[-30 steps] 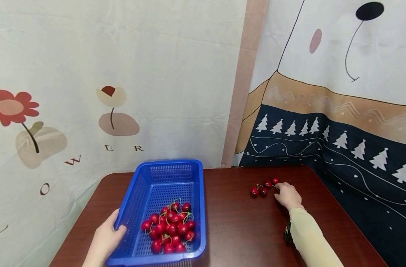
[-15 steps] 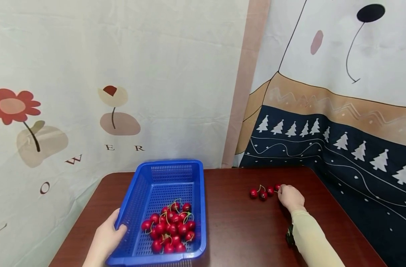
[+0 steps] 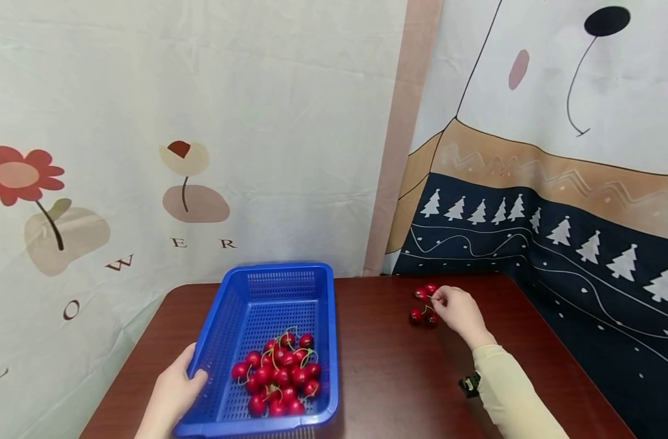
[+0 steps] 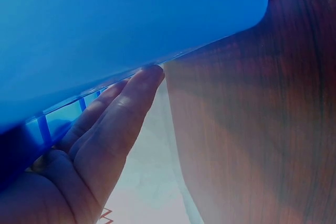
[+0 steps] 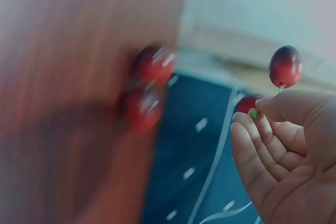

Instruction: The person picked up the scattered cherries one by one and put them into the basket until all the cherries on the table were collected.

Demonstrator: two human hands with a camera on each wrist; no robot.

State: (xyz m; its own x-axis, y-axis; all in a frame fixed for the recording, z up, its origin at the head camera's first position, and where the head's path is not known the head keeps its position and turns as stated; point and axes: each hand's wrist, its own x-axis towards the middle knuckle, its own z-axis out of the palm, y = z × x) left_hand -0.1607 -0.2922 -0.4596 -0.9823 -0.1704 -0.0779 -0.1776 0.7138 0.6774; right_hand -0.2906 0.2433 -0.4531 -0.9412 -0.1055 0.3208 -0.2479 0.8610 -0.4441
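My right hand pinches a pair of red cherries by their green stems, raised above the table's back right part. In the right wrist view one of them stands above the thumb and the other is partly hidden behind the fingertips. Below them, two more cherries joined by a stem lie on the table. At the left, a blue plastic basket contains a heap of cherries in its near half. My left hand grips its left rim, thumb over the top and fingers beneath.
The dark brown table has rounded far corners. Behind it hangs a pale cloth with flower prints, and at the right a dark blue printed cloth runs along the edge. A dark device sits at the right wrist.
My right hand has lifted a pair of cherries off the table by the stems and carried them left, over the other pair. My left hand and the basket have stayed put.
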